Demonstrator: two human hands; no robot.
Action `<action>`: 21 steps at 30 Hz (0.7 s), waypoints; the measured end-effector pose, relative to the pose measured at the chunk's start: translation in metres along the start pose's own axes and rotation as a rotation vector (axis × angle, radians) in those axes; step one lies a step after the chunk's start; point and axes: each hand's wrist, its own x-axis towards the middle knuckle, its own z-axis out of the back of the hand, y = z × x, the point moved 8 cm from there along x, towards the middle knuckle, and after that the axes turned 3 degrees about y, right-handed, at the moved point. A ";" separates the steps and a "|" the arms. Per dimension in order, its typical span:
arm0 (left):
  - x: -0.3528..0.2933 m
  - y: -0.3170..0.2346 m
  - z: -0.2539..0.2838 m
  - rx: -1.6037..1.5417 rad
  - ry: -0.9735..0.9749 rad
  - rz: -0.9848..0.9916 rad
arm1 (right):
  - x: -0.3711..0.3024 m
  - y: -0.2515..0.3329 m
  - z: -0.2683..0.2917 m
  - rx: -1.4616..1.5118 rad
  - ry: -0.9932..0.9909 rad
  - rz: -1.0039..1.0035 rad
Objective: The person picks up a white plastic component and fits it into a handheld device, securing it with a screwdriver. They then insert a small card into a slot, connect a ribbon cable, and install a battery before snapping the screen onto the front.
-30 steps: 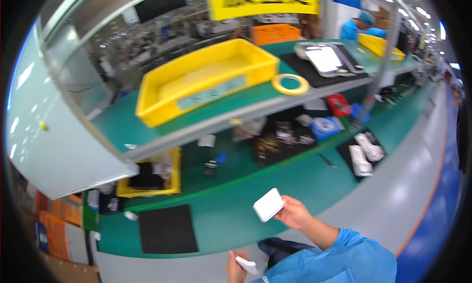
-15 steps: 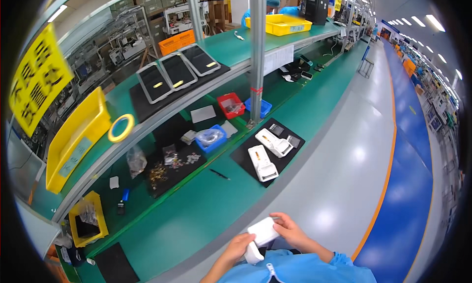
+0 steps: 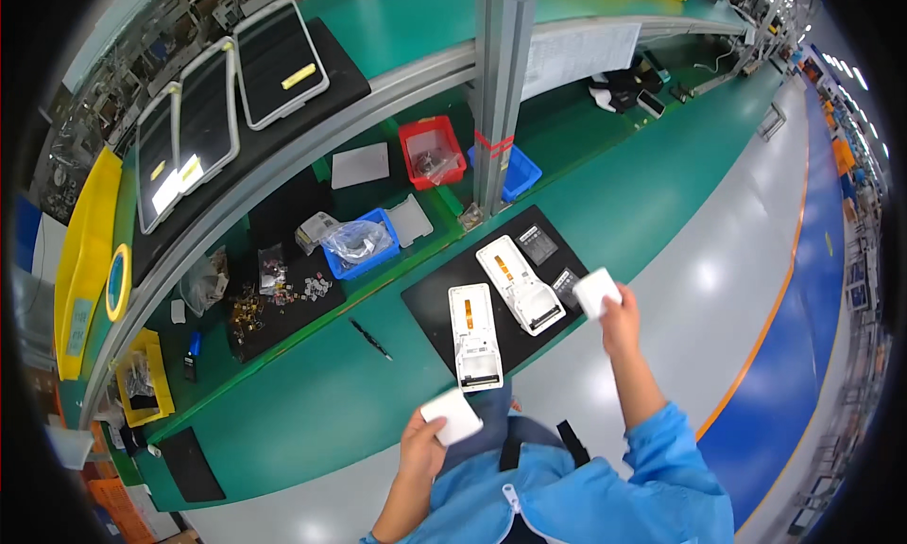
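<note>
Newly parted, the left hand (image 3: 422, 445) is clamped on one white piece (image 3: 452, 415) and the right hand (image 3: 620, 327) on a second white piece (image 3: 595, 291), so each is handled alone, both by the counter's (image 3: 293, 440) front edge, with a dark battery (image 3: 564, 286) lying between the latter and the nearer white housing (image 3: 518, 281) on the black mat (image 3: 432, 303).

Your left hand (image 3: 421, 447) maintains a thumb-and-finger pinch in front of your torso (image 3: 595, 492). Your right hand (image 3: 621, 325), likewise pinching, is positioned farther forward, with its forearm (image 3: 640, 390) extended.
</note>
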 end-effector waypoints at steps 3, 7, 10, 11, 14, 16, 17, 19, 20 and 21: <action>0.035 -0.021 -0.006 -0.056 -0.006 -0.071 | 0.061 -0.011 -0.032 0.019 0.091 -0.026; 0.068 -0.031 -0.041 -0.015 -0.026 -0.074 | 0.100 -0.030 -0.046 -0.244 0.105 0.005; 0.081 -0.033 -0.076 -0.223 0.006 -0.056 | 0.109 -0.020 -0.069 -0.651 0.230 0.094; 0.083 -0.030 -0.086 -0.250 0.013 -0.004 | 0.108 -0.014 -0.065 -0.895 0.212 0.277; 0.093 -0.008 -0.101 -0.671 0.186 0.141 | 0.073 0.022 -0.087 -1.223 0.132 0.659; 0.097 -0.001 -0.113 -0.738 0.241 0.153 | 0.049 0.033 -0.115 -0.779 0.441 0.297; 0.098 0.004 -0.129 -0.878 0.270 0.236 | 0.025 0.038 -0.140 -0.657 0.722 0.228; 0.096 0.013 -0.149 -1.070 0.211 0.338 | -0.032 0.061 -0.190 -0.522 1.179 0.174; 0.095 0.019 -0.147 -1.074 0.197 0.321 | -0.059 0.071 -0.211 -0.519 1.364 0.205; 0.091 0.029 -0.145 -1.152 0.193 0.327 | -0.069 0.057 -0.216 -0.491 1.459 0.232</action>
